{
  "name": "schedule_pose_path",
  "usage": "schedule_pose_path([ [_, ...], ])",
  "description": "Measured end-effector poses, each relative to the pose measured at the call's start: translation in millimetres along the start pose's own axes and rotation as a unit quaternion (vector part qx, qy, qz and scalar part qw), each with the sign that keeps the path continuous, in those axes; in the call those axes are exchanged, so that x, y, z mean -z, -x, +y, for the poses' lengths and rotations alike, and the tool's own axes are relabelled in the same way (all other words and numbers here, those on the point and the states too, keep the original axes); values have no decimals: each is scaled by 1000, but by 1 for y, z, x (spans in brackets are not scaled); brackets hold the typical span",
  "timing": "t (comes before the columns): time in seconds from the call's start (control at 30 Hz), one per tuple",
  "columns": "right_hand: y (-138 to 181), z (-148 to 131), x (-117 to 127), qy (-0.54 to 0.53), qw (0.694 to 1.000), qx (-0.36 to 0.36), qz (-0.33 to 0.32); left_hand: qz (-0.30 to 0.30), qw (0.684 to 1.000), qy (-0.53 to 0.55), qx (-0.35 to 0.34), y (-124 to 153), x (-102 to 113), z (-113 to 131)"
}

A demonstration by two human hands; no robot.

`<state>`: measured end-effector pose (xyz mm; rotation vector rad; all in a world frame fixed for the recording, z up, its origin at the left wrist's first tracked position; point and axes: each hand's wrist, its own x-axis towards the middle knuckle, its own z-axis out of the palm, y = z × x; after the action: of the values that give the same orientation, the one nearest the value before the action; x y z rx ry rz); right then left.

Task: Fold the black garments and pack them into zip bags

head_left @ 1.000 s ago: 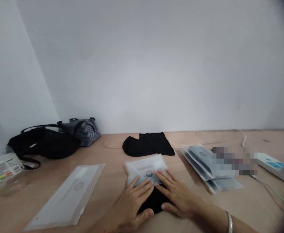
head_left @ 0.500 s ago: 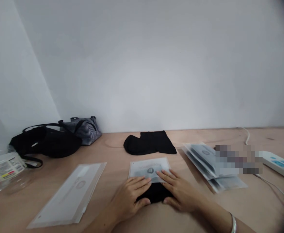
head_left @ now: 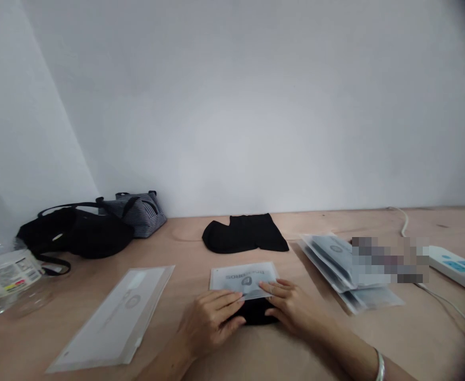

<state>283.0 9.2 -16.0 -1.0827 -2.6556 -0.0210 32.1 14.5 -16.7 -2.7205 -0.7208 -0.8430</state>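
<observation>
A small frosted plastic pouch point(head_left: 243, 279) with a round logo lies on the wooden table point(head_left: 185, 248) in front of me. A folded black cloth point(head_left: 255, 312) sticks out of its near end, between my hands. My left hand point(head_left: 208, 321) grips the cloth from the left, fingers curled over the pouch's near edge. From the right, my right hand point(head_left: 293, 311) grips the same cloth, its fingertips on the pouch. A silver bangle point(head_left: 380, 365) is on my right wrist.
Another black garment point(head_left: 243, 233) lies further back. A long empty pouch point(head_left: 115, 316) lies to the left, a stack of filled pouches point(head_left: 336, 262) to the right. Black and striped bags point(head_left: 93, 226) sit at the back left, a clear bottle point(head_left: 2, 275) at far left, a power strip point(head_left: 457, 267) with cable at right.
Less of the black cloth shows outside the pouch than a second ago. Both hands have drawn closer together and curled around it. The pouch now lies flatter.
</observation>
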Motion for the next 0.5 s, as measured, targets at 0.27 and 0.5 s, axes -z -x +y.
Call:
schedule_pose_path([
  [0.27,3,10,-5,16,1000,25,0,36,994,99,12,3,-6,-1],
  [0.5,-6,15,-23,15,979,41,201,65,985,154,32,2,-7,2],
])
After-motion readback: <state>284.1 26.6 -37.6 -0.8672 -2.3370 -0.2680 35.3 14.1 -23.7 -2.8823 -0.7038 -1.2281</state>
